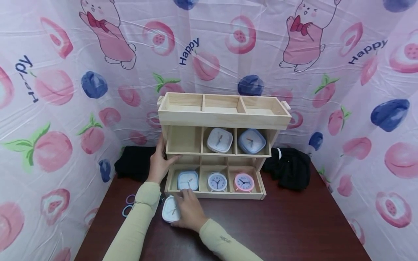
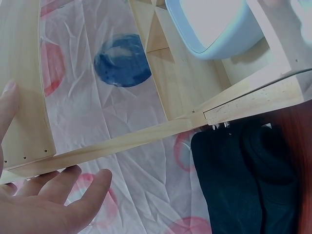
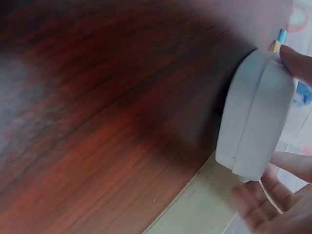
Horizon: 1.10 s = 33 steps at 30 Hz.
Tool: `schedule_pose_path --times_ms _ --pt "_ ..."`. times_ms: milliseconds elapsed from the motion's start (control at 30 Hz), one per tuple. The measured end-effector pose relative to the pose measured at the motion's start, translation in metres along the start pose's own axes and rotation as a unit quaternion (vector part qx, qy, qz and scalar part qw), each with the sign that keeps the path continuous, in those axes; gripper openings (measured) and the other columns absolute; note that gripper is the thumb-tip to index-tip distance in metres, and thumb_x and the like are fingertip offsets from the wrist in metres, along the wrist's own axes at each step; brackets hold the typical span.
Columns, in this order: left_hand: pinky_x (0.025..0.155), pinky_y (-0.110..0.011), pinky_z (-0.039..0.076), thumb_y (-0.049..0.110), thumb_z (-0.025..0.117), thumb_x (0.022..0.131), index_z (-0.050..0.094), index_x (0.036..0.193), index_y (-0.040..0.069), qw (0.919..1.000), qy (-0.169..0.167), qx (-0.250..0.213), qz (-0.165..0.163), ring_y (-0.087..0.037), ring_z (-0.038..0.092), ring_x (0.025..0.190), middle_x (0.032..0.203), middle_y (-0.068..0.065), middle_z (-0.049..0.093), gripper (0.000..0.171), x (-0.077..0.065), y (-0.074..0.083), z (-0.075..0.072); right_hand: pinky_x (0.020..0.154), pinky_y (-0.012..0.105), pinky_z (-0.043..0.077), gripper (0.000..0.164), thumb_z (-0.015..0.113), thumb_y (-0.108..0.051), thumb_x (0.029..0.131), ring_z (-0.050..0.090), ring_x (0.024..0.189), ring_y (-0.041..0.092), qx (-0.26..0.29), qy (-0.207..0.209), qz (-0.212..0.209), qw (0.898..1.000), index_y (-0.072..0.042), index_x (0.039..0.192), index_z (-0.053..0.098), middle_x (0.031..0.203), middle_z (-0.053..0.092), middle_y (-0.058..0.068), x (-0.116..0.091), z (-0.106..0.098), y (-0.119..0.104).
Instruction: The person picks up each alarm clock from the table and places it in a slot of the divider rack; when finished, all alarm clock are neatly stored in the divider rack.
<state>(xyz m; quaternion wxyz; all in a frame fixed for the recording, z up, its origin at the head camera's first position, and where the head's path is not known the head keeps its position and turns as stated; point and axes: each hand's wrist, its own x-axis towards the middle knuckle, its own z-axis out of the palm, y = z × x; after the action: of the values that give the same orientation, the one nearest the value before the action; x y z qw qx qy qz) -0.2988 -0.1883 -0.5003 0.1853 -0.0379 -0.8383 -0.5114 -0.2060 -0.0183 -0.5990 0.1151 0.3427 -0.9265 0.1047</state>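
A three-tier wooden organizer (image 1: 225,119) stands at the back of the table. My left hand (image 1: 159,165) holds its left side, thumb at the middle tier's front edge; in the left wrist view the fingers (image 2: 92,192) reach behind a side strut (image 2: 122,146). My right hand (image 1: 191,210) grips a white alarm clock (image 1: 169,210) just before the organizer's lower left corner; the right wrist view shows the clock (image 3: 256,112) from its side. The middle tier holds a white clock (image 1: 220,140) and a blue clock (image 1: 251,141). Below sit a blue square clock (image 1: 187,180), a round pale-blue clock (image 1: 217,182) and a pink clock (image 1: 244,182).
Black cloth (image 1: 134,163) lies left of the organizer, and another black bundle (image 1: 289,168) is on its right. Scissors with purple and blue handles (image 1: 126,210) lie partly under the left forearm. A fruit-patterned curtain (image 1: 222,47) surrounds the dark red table (image 1: 294,224).
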Motion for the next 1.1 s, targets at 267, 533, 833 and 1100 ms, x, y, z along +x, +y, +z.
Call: schedule_pose_path --times_ms 267,533,833,1100 --pt "0.125 -0.053 0.045 0.021 0.088 0.091 0.009 0.172 0.042 1.0000 0.002 0.000 -0.003 -0.035 0.047 0.154 0.169 -0.016 0.043 0.115 0.000 0.000 0.000 0.104 0.035 0.058 0.109 0.105 -0.049 0.056 0.056 0.123 0.026 0.057 -0.055 0.036 0.996 -0.008 0.147 0.062 0.134 0.059 0.011 -0.024 -0.012 0.008" --pt "0.126 -0.053 0.043 0.020 0.087 0.091 0.007 0.171 0.043 1.0000 -0.001 -0.005 -0.002 -0.035 0.045 0.155 0.170 -0.015 0.041 0.116 0.000 0.002 0.000 0.105 0.045 0.060 0.110 0.105 -0.033 0.055 0.064 0.126 0.036 0.099 -0.098 0.065 0.988 -0.005 0.151 0.057 0.141 0.063 0.016 -0.046 -0.024 0.023" --pt "0.126 -0.054 0.043 0.021 0.087 0.091 0.008 0.172 0.042 1.0000 -0.001 -0.007 -0.001 -0.035 0.045 0.155 0.170 -0.016 0.042 0.115 0.000 0.002 0.000 0.100 0.043 0.062 0.110 0.103 -0.035 0.053 0.064 0.118 0.028 0.136 -0.074 0.101 0.983 -0.008 0.150 0.059 0.135 0.065 0.012 -0.068 -0.025 0.051" --pt "0.125 -0.056 0.043 0.022 0.088 0.091 0.006 0.172 0.042 1.0000 0.002 0.001 -0.006 -0.034 0.042 0.157 0.171 -0.018 0.039 0.117 -0.001 0.002 0.001 0.102 0.046 0.061 0.108 0.102 -0.031 0.053 0.065 0.119 0.028 0.156 -0.014 0.103 0.982 -0.004 0.149 0.059 0.135 0.065 0.012 -0.090 -0.028 0.070"
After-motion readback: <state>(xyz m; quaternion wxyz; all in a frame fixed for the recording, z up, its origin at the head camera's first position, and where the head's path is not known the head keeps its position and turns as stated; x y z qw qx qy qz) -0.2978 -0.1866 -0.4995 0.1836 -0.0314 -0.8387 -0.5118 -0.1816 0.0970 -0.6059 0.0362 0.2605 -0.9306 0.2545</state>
